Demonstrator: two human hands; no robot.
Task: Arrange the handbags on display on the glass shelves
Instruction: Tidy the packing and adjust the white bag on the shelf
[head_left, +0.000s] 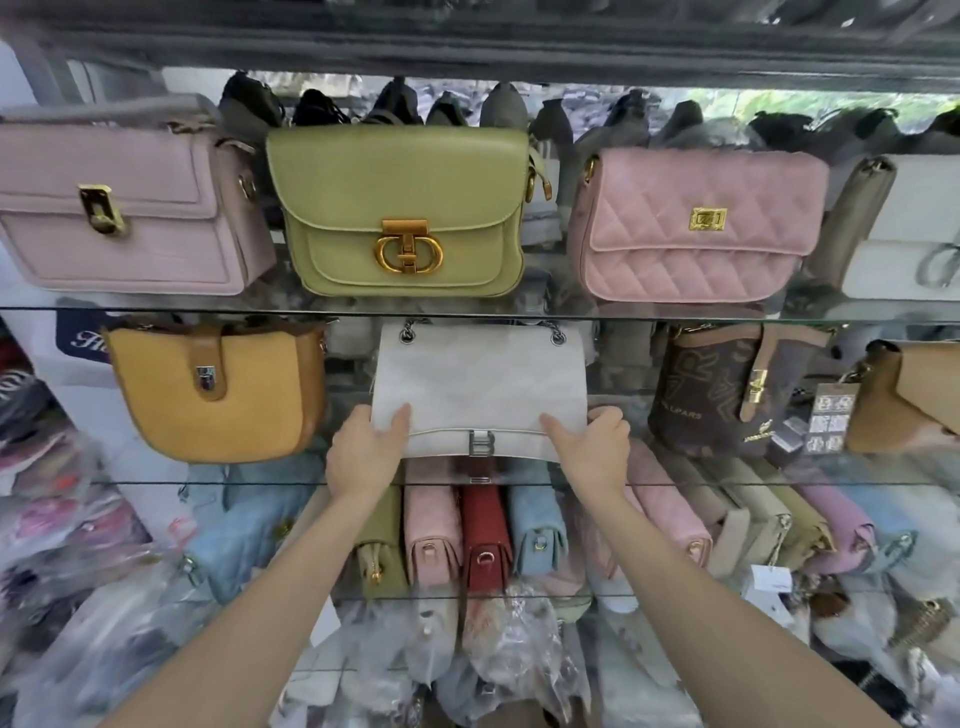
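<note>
A white handbag (480, 382) with a silver B clasp and chain strap stands on the middle glass shelf (156, 482). My left hand (363, 457) grips its lower left corner and my right hand (592, 449) grips its lower right corner. To its left stands a mustard bag (218, 395), to its right a brown patterned bag (722, 395) and a tan bag (904, 400). On the upper glass shelf (156, 310) stand a lilac bag (119, 208), a green bag (400, 208), a pink quilted bag (696, 223) and a white bag (904, 234).
On the lower shelf, several small bags in green, pink, red (485, 535) and blue stand packed side by side. Plastic-wrapped bags (498, 639) pile up below. Dark bagged items (395, 104) line the back of the upper shelf.
</note>
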